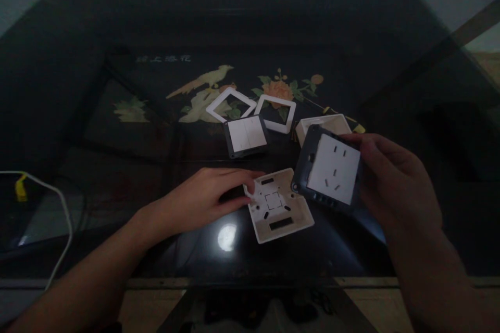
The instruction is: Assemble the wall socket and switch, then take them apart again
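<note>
Between thumb and fingers, my left hand [222,190] pinches the left rim of a white wall mounting box [274,201], whose hollow side faces up near the table's front. My right hand [394,177] grips a wall socket [335,169] by its right edge. The socket has a white slotted face on a dark frame. It is tilted and overlaps the mounting box's upper right corner from my viewpoint; whether they touch I cannot tell. Behind the socket, partly hidden, lies a second white mounting box [326,124].
A two-panel wall switch [247,134] rests beyond the mounting box, with two white cover frames [275,127] behind it. The glossy dark table [156,26] bears a bird and flower picture. A white cable [58,192] with a yellow tag runs along the left.
</note>
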Tool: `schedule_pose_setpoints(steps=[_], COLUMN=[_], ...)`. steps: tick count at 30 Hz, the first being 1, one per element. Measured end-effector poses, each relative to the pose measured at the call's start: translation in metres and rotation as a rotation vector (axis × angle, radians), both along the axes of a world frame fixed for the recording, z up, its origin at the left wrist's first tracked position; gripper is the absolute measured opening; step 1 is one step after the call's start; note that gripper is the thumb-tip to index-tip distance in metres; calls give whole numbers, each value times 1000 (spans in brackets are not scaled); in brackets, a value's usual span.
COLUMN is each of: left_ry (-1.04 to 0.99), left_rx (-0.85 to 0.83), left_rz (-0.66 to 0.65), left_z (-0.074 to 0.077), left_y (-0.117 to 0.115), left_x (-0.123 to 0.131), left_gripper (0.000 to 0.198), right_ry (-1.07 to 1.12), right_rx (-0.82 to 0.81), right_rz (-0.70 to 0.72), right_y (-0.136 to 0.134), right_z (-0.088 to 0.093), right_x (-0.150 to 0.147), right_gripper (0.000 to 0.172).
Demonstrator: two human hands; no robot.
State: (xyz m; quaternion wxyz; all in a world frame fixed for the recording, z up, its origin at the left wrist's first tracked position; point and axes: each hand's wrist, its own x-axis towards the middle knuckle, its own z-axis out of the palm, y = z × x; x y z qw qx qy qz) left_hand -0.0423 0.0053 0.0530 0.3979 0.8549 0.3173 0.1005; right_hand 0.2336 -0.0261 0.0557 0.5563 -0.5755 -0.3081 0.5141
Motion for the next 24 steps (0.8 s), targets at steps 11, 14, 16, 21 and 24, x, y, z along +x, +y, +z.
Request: schedule_pose_setpoints(steps=[11,14,16,21,24], left_ry=[-177,-245,-237,-91,-96], left_rx=[-47,22,56,135,189], left_rz=[138,229,167,55,84], left_z=[-9,-3,1,3,0], left_y=[-7,-12,-17,-29,-34], left_x=[11,9,8,10,14], left_gripper=[35,32,57,99,90], right_ry=[-113,-165,-177,-218,-301], right_rx=[-145,-135,-123,-91,-43], right_rz=[512,512,506,505,517], right_y=[-10,-10,-10,-10,-11], right_z=[-6,-4,-2,-1,-1], right_x=[-16,-19,-20,-21,-20], right_gripper=[24,24,25,24,23])
